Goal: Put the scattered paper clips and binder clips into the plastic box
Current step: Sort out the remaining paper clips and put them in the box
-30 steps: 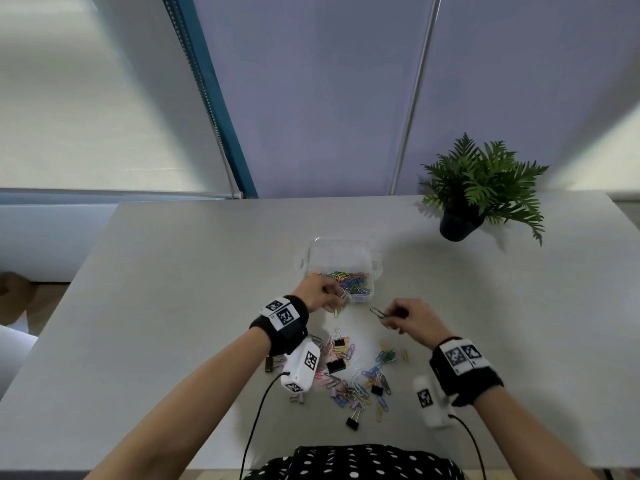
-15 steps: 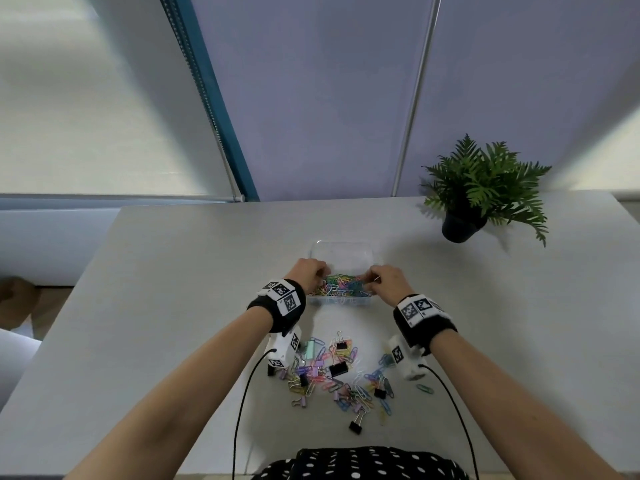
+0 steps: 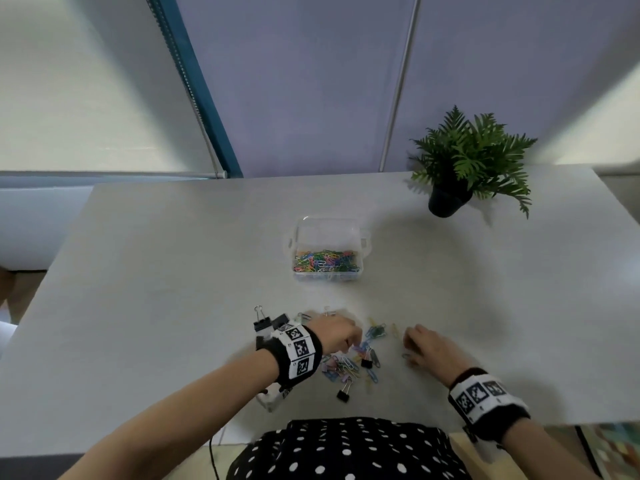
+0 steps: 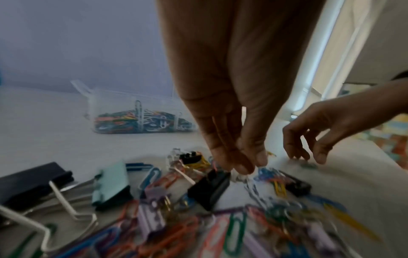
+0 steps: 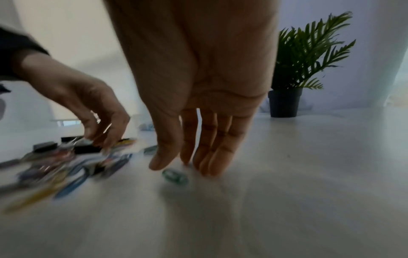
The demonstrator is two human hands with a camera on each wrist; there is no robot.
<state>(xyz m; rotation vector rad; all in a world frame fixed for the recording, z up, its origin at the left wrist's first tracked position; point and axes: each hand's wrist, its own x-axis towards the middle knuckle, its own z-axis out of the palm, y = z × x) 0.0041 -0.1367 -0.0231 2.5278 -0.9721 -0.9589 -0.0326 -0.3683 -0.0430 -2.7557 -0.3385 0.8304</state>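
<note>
So there's a big white table taking up most of the view, with a potted fern sitting at the far right. A clear plastic box is out in the middle of the table, past the hands, and it's already got a layer of colourful paper clips in the bottom.

The left hand is down over the near pile of paper clips and binder clips, which is spread just left of centre by the near edge. From the left wrist view its thumb and fingertips are pinched together right at the pile on something small and pale, but it's too blurry to tell what.

The right hand is just right of the pile, fingers straight-ish and relaxed, pointing down at the table, not gripping anything. A lone green paper clip lies on the table right under its thumb and fingertips, pretty smeared in the right wrist view.
</note>
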